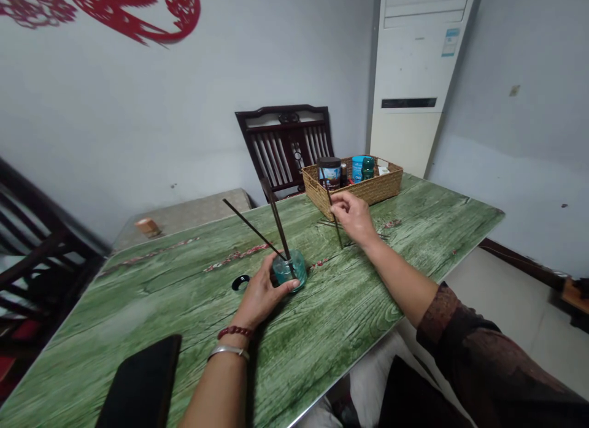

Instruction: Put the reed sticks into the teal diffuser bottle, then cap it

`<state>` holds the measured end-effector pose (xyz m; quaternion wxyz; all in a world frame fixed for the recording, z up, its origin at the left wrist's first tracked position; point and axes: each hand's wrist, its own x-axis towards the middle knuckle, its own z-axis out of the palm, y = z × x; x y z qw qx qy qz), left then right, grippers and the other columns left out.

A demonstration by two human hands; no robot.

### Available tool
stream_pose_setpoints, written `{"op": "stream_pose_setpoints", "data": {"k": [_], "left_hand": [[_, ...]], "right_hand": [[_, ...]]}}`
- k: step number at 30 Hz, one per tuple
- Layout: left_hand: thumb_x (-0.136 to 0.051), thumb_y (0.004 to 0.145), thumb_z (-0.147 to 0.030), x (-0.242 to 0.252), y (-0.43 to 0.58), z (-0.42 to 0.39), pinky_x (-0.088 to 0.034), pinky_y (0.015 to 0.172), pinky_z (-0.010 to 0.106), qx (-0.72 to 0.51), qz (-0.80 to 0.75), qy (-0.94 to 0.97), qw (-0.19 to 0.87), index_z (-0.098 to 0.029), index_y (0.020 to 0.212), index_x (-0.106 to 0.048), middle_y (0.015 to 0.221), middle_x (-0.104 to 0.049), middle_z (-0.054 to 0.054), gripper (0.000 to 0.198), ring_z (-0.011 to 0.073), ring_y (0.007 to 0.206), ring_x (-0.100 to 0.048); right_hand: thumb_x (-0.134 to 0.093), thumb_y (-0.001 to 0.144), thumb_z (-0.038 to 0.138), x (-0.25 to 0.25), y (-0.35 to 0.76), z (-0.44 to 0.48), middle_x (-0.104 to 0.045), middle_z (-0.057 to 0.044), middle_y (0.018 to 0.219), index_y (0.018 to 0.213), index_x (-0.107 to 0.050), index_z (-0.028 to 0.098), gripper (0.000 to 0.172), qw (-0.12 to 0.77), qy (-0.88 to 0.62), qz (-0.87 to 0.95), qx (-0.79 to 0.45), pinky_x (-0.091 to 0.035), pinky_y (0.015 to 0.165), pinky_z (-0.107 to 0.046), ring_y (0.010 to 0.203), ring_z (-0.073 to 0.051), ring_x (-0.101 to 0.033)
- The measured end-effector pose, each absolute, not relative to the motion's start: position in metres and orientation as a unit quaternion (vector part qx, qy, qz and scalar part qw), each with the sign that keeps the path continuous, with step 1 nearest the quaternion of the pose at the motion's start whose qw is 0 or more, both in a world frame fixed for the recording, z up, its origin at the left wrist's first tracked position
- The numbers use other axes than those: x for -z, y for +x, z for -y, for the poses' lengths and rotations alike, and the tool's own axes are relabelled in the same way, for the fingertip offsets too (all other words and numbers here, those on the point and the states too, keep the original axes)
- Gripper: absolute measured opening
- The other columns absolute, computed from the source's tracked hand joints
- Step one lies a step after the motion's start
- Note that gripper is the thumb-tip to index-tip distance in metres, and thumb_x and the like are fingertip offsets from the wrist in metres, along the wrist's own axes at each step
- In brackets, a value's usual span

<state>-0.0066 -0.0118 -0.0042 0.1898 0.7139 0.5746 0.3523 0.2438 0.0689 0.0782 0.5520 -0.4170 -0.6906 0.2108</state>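
My left hand (264,291) is wrapped round a small glass diffuser bottle (297,270) with blue-green liquid, which stands on the green wood-patterned table (184,299). Several dark reed sticks (277,216) lean out of its mouth, one tilted far to the left. Between the thumb and fingers of my right hand (352,216) is a single dark reed stick (337,225), held nearly upright to the right of the bottle. A dark ring-shaped cap (240,283) lies on the table just left of my left hand. More thin sticks (326,223) lie flat behind my right hand.
A woven basket (380,187) with a brown-lidded jar (329,172), a blue container (360,168) and a green bottle (367,167) stands at the back right. A black flat object (140,382) lies front left. Beyond the table are a wooden chair (288,143) and a wooden-looking block (148,227).
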Motion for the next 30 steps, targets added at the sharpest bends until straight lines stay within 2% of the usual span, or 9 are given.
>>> {"op": "stream_pose_setpoints", "data": {"k": [2, 5, 12, 18, 24, 28, 30], "left_hand": [[-0.070, 0.073, -0.053, 0.006, -0.007, 0.011, -0.041, 0.107, 0.048, -0.356, -0.569, 0.715, 0.195, -0.015, 0.137, -0.042, 0.133, -0.059, 0.016, 0.080, 0.0324, 0.122, -0.057], [-0.070, 0.073, -0.052, 0.007, -0.007, 0.010, -0.041, 0.107, 0.049, -0.363, -0.563, 0.716, 0.198, -0.015, 0.138, -0.042, 0.134, -0.058, 0.017, 0.080, 0.0329, 0.122, -0.057], [-0.071, 0.072, -0.050, 0.007, -0.006, 0.011, -0.043, 0.105, 0.048, -0.380, -0.548, 0.722, 0.186, -0.017, 0.135, -0.046, 0.130, -0.061, 0.014, 0.076, 0.0320, 0.119, -0.058], [-0.072, 0.072, -0.049, 0.006, -0.006, 0.011, -0.044, 0.103, 0.049, -0.382, -0.542, 0.723, 0.192, -0.018, 0.135, -0.046, 0.127, -0.063, 0.012, 0.075, 0.0331, 0.119, -0.059], [-0.070, 0.071, -0.053, 0.007, -0.007, 0.011, -0.040, 0.107, 0.049, -0.372, -0.564, 0.712, 0.193, -0.014, 0.137, -0.043, 0.135, -0.058, 0.016, 0.082, 0.0337, 0.125, -0.055], [-0.071, 0.071, -0.053, 0.009, -0.008, 0.010, -0.039, 0.109, 0.050, -0.367, -0.573, 0.708, 0.187, -0.015, 0.137, -0.044, 0.137, -0.056, 0.017, 0.081, 0.0341, 0.128, -0.053], [-0.071, 0.070, -0.053, 0.010, -0.009, 0.010, -0.040, 0.108, 0.049, -0.368, -0.575, 0.708, 0.181, -0.016, 0.137, -0.044, 0.137, -0.057, 0.017, 0.081, 0.0340, 0.126, -0.054]], "right_hand": [[-0.058, 0.085, 0.027, -0.094, 0.229, -0.061, -0.070, 0.000, 0.082, 0.098, -0.057, 0.020, 0.015, 0.608, -0.324, 0.656, -0.308, -0.052, 0.065, -0.024, 0.068, -0.012, -0.065], [-0.060, 0.083, 0.032, -0.106, 0.202, -0.052, -0.068, 0.000, 0.085, 0.093, -0.053, 0.021, 0.016, 0.630, -0.235, 0.631, -0.388, -0.052, 0.057, -0.021, 0.065, -0.010, -0.065], [-0.062, 0.082, 0.028, -0.088, 0.160, -0.050, -0.065, 0.003, 0.074, 0.088, -0.053, 0.021, 0.013, 0.595, -0.244, 0.654, -0.399, -0.052, 0.056, -0.020, 0.073, -0.013, -0.069], [-0.066, 0.078, 0.022, -0.067, 0.150, -0.045, -0.067, 0.004, 0.071, 0.087, -0.059, 0.021, 0.011, 0.537, -0.330, 0.700, -0.335, -0.053, 0.067, -0.024, 0.069, -0.013, -0.067], [-0.065, 0.083, 0.028, -0.059, 0.181, -0.049, -0.072, -0.001, 0.089, 0.094, -0.067, 0.021, 0.014, 0.510, -0.378, 0.741, -0.218, -0.050, 0.079, -0.027, 0.081, -0.015, -0.067], [-0.054, 0.091, 0.026, -0.041, 0.239, -0.077, -0.073, -0.003, 0.093, 0.096, -0.070, 0.020, 0.018, 0.468, -0.506, 0.718, -0.096, -0.046, 0.084, -0.025, 0.087, -0.015, -0.066], [-0.051, 0.092, 0.025, -0.028, 0.265, -0.090, -0.073, -0.006, 0.101, 0.099, -0.071, 0.020, 0.022, 0.408, -0.589, 0.696, -0.044, -0.044, 0.087, -0.025, 0.095, -0.017, -0.066]]}}
